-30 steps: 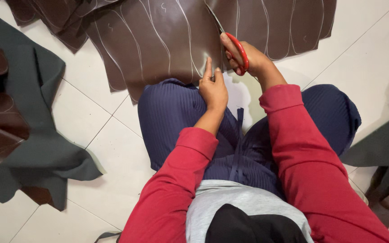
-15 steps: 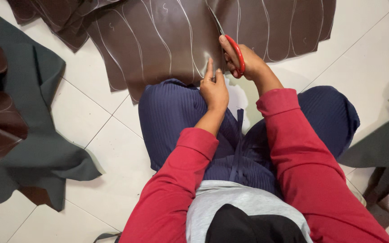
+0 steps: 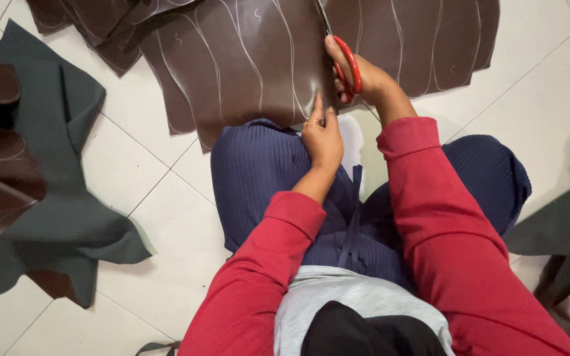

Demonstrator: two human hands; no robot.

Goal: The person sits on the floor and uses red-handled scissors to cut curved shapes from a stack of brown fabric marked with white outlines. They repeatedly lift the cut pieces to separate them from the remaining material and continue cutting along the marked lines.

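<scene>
A large sheet of dark brown leather (image 3: 252, 66), chalked with pale curving outlines, lies spread on the white tiled floor (image 3: 146, 171) with its near edge lapping over the knee of the seated person, which brings the cut line within easy reach. The scissors (image 3: 346, 62), red-handled with the blades running up into the sheet along one drawn curve, sit in the right hand (image 3: 364, 76), whose fingers are threaded through the loops and closed round them. The left hand (image 3: 323, 135) rests just beside the cut, fingers mostly curled and the forefinger stretched forward pressing the leather's edge flat, seemingly to keep the material taut so that the blades follow the line. Both red sleeves reach forward over blue ribbed trousers (image 3: 265, 178). Well to the left lie offcuts (image 3: 28, 165), brown face and grey-green backing folded over each other, and more scraps (image 3: 569, 231) sit at the right edge. Compared with a second ago, the right hand and scissors stand a little further up the sheet, while the left hand holds much the same spot.
</scene>
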